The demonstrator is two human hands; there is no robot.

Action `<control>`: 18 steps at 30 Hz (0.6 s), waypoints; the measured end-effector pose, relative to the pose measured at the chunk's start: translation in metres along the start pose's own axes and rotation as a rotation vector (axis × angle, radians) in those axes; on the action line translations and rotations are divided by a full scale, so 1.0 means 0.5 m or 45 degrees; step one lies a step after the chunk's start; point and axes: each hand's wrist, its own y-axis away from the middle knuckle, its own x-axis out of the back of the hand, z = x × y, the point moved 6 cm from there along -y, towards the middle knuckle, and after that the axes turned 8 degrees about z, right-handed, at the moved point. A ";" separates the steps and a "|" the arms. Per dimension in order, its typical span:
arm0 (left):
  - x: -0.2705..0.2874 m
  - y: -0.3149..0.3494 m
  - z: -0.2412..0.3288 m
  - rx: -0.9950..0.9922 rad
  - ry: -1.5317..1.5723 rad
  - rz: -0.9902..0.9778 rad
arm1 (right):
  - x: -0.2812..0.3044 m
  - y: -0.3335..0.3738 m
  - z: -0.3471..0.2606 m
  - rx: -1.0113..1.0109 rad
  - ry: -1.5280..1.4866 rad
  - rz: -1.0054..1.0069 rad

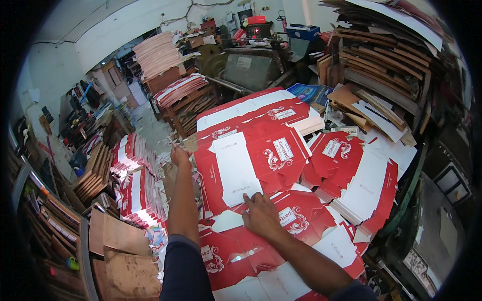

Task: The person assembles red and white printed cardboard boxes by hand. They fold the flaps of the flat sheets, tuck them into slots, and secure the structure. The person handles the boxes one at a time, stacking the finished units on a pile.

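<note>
Red and white printed carton blanks, flat and die-cut with white scrollwork, lie in overlapping piles in front of me. My right hand (261, 214) rests on them with its fingers apart, the fingertips at the lower edge of the white panel of one carton blank (236, 168). Beyond the left edge of that blank, my left hand (179, 155) is raised and closed. Whatever its fingers hold, if anything, is too small to make out. More carton blanks (251, 248) lie under my right forearm, and a thick stack of them (361, 190) fans out on the right.
Bundled carton stacks (135, 193) stand low on the left, beside brown boards (125, 251). Farther back are a tall pale sheet stack (158, 52) and a dark machine (251, 70). Wooden boards (384, 65) pile high at right, above a grey metal machine (437, 226).
</note>
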 end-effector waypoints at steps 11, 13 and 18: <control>0.279 -0.071 0.078 -0.752 -1.210 0.124 | -0.003 0.001 0.004 0.037 0.038 0.037; 0.371 -0.098 0.094 -0.710 -1.288 0.202 | -0.010 0.003 -0.001 0.041 0.003 0.046; 0.564 -0.126 0.193 -0.699 -1.326 0.443 | -0.002 0.009 -0.006 0.031 -0.029 0.045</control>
